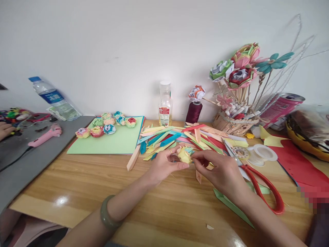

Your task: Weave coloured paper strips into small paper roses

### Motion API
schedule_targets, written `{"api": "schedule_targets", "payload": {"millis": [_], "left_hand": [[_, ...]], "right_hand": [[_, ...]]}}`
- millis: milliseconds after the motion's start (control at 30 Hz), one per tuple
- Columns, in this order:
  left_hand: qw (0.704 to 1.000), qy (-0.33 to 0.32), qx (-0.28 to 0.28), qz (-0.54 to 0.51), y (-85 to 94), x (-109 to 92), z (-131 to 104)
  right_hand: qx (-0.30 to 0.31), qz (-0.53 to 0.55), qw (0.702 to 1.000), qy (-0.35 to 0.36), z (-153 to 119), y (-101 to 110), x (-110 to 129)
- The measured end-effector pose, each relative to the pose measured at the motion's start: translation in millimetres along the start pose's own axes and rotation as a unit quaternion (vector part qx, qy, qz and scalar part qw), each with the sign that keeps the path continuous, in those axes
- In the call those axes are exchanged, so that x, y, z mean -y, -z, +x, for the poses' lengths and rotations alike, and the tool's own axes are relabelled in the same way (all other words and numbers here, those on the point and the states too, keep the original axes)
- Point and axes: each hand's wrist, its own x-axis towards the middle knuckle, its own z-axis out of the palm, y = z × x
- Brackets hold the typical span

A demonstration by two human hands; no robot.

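Between my two hands is a small yellow and blue paper flower point(184, 155), held just above the wooden table. My left hand point(166, 163) grips it from the left, with the thumb below and the fingers behind. At its right side my right hand point(218, 168) pinches with thumb and forefinger; what lies in that pinch is too small to make out. A thin thread hangs below the flower near my left thumb. Behind my hands spreads a heap of folded paper strips point(164, 137) in many colours. Red-handled scissors point(264, 192) lie beside my right forearm.
Several finished paper flowers point(97, 131) sit on green paper point(102, 146) at left. A glass bottle point(165, 106), a purple thread spool point(193, 112) and a basket of paper flowers point(232, 123) stand along the wall. A pink glue gun point(46, 135) and another person's hand point(5, 130) are far left.
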Motion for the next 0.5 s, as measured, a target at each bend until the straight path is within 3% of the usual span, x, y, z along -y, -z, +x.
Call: {"api": "schedule_targets", "payload": {"millis": [100, 267, 400, 500], "left_hand": [[1.0, -0.01, -0.012, -0.006, -0.6, 1.8, 0.9], [0.999, -0.028, -0.017, -0.034, -2.0, 0.5, 0.5], [0.998, -0.03, -0.023, -0.049, -2.2, -0.3, 0.4], [0.998, -0.025, -0.013, -0.063, -2.0, 0.5, 0.5]], "right_hand": [[-0.004, 0.032, 0.998, -0.046, -0.8, -2.0, -0.8], [0.074, 0.184, 0.968, -0.153, 5.3, 4.7, 2.6], [0.066, 0.213, 0.961, -0.165, 6.7, 3.9, -1.2], [0.038, 0.176, 0.974, -0.137, 4.6, 0.5, -4.5]]}}
